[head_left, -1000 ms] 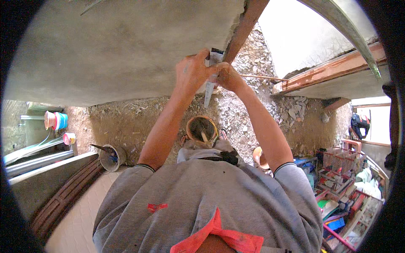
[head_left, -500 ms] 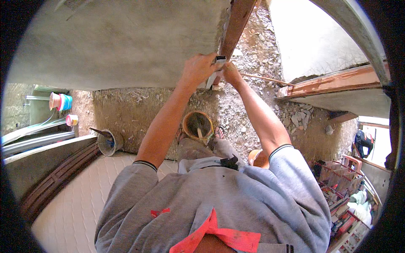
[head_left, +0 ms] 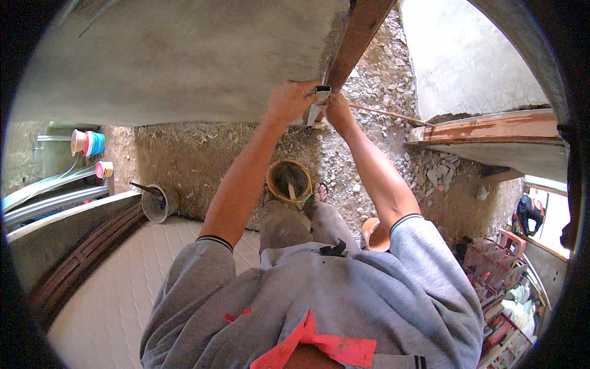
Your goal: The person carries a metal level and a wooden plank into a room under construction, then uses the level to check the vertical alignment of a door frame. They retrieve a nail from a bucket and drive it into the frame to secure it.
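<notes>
Upright at the end of the grey plastered wall (head_left: 184, 61), a hollow rectangular metal tube (head_left: 321, 92) shows its open top end. My left hand (head_left: 290, 103) is wrapped round its left side. On its right side my right hand (head_left: 337, 112) is closed against it, its fingertips partly hidden. The brown wooden door frame (head_left: 356, 46) rises just beyond both hands, along the wall's edge. Below my arms, by my feet, a round bucket (head_left: 270, 179) holds grey mortar, with a wooden handle (head_left: 291, 191) sticking out of it.
Rubble (head_left: 387, 74) covers the ground through the doorway. A thin rod (head_left: 393, 114) spans toward the other wooden frame (head_left: 491, 127). To the left stands a pale bucket (head_left: 161, 206) near a white mattress (head_left: 123, 277). An orange container (head_left: 376, 235) sits by my right side; a cluttered rack (head_left: 491, 270) is farther right.
Both hands stay on the tube, which sits slightly lower in view. My view has shifted a little, and my left foot is now hidden behind my trouser leg.
</notes>
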`<state>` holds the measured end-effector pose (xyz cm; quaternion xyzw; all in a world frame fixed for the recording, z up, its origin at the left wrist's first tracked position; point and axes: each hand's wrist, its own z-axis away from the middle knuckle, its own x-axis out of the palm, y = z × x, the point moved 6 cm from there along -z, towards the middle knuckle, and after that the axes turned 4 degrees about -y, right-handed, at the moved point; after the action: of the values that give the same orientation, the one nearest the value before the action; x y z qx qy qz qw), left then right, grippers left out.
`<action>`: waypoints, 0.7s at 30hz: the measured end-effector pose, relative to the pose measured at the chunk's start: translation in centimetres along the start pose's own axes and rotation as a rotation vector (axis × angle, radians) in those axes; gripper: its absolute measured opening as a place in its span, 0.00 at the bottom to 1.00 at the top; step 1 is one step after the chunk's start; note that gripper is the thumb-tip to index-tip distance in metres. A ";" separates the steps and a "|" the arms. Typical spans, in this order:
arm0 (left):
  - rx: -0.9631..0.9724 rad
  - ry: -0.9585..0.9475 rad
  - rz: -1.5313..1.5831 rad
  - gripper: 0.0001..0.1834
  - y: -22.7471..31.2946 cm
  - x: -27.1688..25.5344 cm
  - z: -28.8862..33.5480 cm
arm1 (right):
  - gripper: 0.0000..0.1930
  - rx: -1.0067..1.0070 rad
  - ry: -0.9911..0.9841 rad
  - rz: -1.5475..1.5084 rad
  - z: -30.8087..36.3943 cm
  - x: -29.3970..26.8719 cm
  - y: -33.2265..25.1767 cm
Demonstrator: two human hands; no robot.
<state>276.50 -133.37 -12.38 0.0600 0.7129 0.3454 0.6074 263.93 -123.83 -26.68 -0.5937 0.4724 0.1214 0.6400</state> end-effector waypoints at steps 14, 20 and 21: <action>0.244 0.157 -0.043 0.20 -2.9 1.8 -4.5 | 0.18 0.264 0.532 -0.194 4.8 8.3 3.6; 0.684 0.456 -0.091 0.18 -3.3 1.5 -4.4 | 0.25 0.429 0.587 -0.214 5.9 22.6 14.8; 0.739 0.518 -0.125 0.19 -3.6 1.5 -4.1 | 0.26 0.430 0.605 -0.150 6.1 24.8 16.5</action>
<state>273.58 -137.00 -15.56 0.1409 0.9191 0.0342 0.3664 267.90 -124.14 -56.84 -0.4876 0.6099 -0.2085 0.5889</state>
